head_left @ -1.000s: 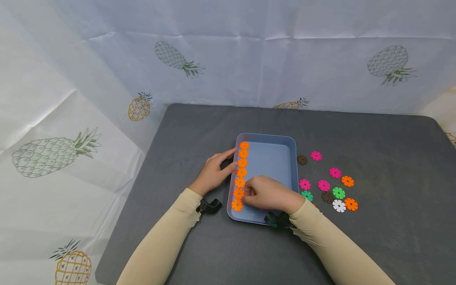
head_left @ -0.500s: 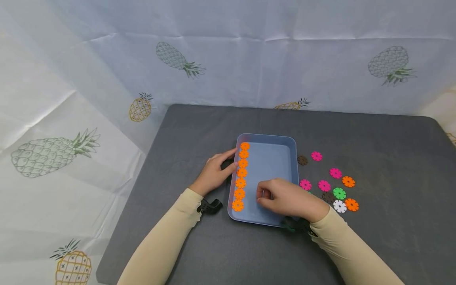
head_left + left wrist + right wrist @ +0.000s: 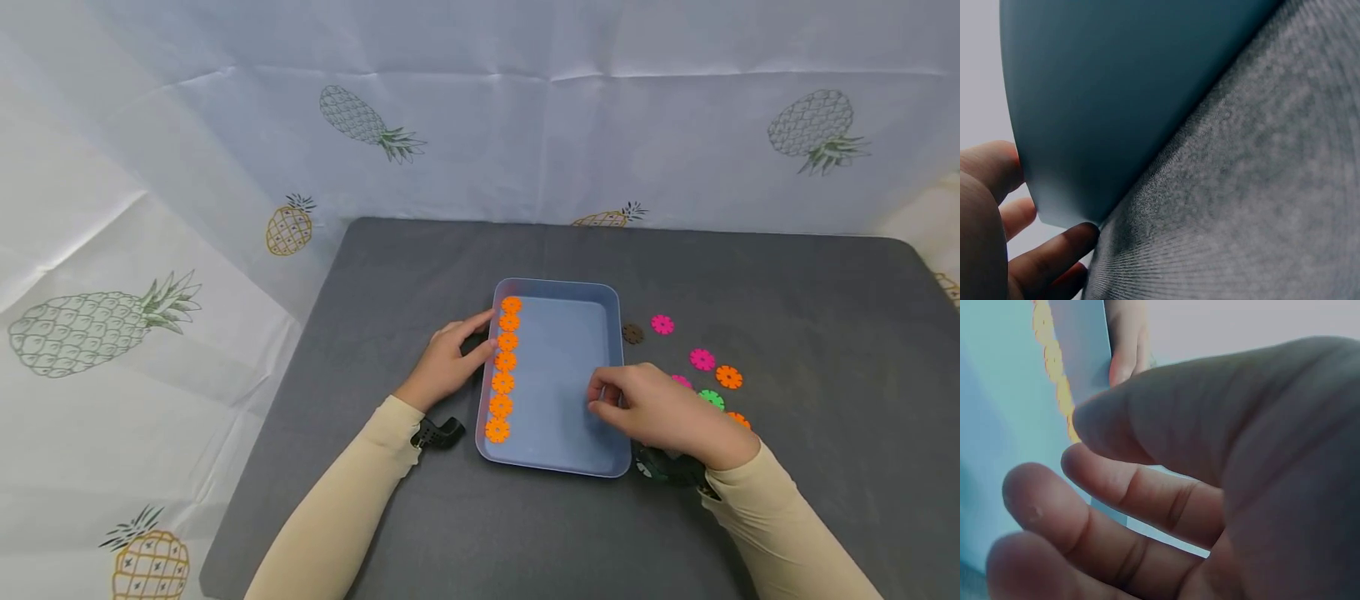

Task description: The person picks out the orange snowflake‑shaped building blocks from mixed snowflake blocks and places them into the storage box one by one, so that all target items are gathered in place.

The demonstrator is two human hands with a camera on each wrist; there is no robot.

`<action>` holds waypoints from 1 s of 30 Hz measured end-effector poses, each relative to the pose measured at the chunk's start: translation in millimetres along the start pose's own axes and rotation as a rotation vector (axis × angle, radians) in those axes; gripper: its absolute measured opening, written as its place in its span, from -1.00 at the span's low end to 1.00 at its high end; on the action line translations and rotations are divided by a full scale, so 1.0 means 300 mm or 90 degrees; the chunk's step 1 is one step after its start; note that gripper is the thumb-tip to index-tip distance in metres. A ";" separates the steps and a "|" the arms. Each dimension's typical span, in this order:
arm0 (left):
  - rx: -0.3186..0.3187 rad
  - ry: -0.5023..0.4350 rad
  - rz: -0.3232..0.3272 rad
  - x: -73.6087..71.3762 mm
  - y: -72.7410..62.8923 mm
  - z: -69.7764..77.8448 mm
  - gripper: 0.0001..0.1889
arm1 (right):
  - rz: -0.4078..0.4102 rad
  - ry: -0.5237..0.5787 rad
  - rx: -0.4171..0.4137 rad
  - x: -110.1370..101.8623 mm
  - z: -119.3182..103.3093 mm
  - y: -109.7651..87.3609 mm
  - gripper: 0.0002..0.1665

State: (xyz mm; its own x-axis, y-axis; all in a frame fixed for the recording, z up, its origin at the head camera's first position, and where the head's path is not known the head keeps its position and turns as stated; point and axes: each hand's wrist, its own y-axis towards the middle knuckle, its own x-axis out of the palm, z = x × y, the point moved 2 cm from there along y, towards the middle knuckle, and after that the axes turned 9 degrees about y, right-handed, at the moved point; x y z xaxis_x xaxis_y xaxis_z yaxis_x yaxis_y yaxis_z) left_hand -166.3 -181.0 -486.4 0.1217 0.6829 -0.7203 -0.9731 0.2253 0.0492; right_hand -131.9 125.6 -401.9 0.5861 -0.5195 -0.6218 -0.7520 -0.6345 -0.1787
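Right hand [image 3: 663,410] shifted rightward, away from orange discs [image 3: 506,380], now above right rim of tray [image 3: 558,375]; fingers loosely curled, no disc seen in grasp. Left hand [image 3: 448,362] touches tray's left edge, fingers extended. Seven orange discs line tray's left side. Likely between placements; next move probably calls for pinching loose disc [image 3: 698,358] right of tray. Open tray floor right of column; brown disc [image 3: 629,336] just beside right rim.
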 end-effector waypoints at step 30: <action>0.010 -0.003 -0.001 0.001 -0.003 0.006 -0.40 | 0.064 -0.042 0.163 -0.028 0.218 -0.167 -0.66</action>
State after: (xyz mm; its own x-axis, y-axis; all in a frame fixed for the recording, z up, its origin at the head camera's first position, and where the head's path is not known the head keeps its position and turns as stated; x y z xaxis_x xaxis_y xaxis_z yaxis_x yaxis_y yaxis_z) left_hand -165.1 -179.7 -485.5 0.1237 0.6864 -0.7166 -0.9698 0.2365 0.0591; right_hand -118.8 199.2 -437.6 0.4894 -0.5288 -0.6934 -0.8623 -0.4120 -0.2945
